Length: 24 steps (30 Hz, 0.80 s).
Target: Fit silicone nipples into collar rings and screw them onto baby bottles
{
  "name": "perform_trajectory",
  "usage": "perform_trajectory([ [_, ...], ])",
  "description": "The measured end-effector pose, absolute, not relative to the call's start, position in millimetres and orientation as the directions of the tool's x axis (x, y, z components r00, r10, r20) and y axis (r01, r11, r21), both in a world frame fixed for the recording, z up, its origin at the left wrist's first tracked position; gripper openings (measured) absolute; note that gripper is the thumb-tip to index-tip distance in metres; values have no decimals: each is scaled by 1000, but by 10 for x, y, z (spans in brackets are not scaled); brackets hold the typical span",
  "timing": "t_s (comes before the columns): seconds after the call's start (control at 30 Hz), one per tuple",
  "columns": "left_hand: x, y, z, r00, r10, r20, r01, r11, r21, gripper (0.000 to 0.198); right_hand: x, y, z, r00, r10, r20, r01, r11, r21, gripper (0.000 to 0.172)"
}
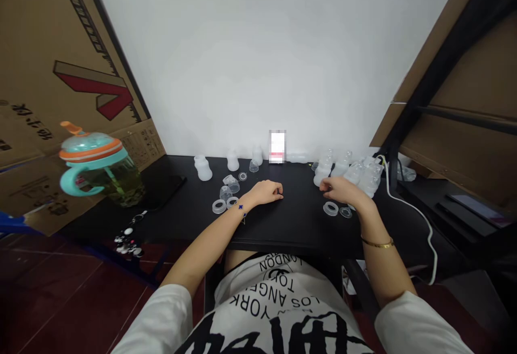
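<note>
My left hand rests low over the black table with its fingers curled in, and nothing shows in it. Left of its wrist lie clear domed caps, a white ring collar and a small round disc. My right hand is closed, fingers bent down, just in front of a translucent baby bottle; whether it grips anything is hidden. Below that hand lie another ring collar and a clear flat disc. More bottles and clear teat-like parts crowd together to its right.
Frosted bottles stand along the wall side. A small pixelated card leans there. At left are a drink jug, a dark tablet-like slab and a keychain. A white cable hangs right; cardboard boxes flank the table.
</note>
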<state>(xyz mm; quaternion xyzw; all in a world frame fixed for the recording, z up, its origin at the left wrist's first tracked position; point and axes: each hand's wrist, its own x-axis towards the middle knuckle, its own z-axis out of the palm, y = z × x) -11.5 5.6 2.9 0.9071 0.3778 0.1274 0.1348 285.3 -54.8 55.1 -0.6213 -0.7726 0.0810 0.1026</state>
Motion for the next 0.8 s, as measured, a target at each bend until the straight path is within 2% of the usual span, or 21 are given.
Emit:
perform_trajectory([
  [0.07,-120,67,21,683,720,125,652,-678,340,14,2967,-586,530,-150,988,-36,968,140,-208,25],
  [0.13,-122,77,12,686,717,124,650,-681,337,15,3013,-602,509,-94,993,-65,981,81,-178,28],
  [0.23,-122,91,-3,689,714,123,650,-684,331,16,2962,-593,482,-88,984,-157,979,56,-196,30],
  [0.33,-118,98,-11,687,717,120,656,-682,325,17,2831,-560,446,-46,970,-237,984,4,-176,22],
  [0.4,-115,94,-7,689,715,118,656,-685,317,17,2731,-534,424,-82,982,-172,987,56,-147,14],
  [0.47,-111,77,6,698,704,129,646,-697,312,19,2624,-512,412,-94,988,-119,986,76,-150,14],
  [0.53,-103,43,28,707,688,163,620,-714,325,29,2503,-498,413,-116,991,-68,979,103,-174,10],
  [0.57,-96,19,40,710,678,189,601,-723,340,37,2438,-496,414,-135,991,-12,966,128,-226,7],
  [0.67,-60,-69,73,708,652,271,530,-745,405,65,2239,-507,413,-170,982,84,913,189,-360,12],
  [0.8,20,-181,87,729,603,324,442,-776,450,74,2066,-530,383,-206,967,148,871,250,-424,13],
])
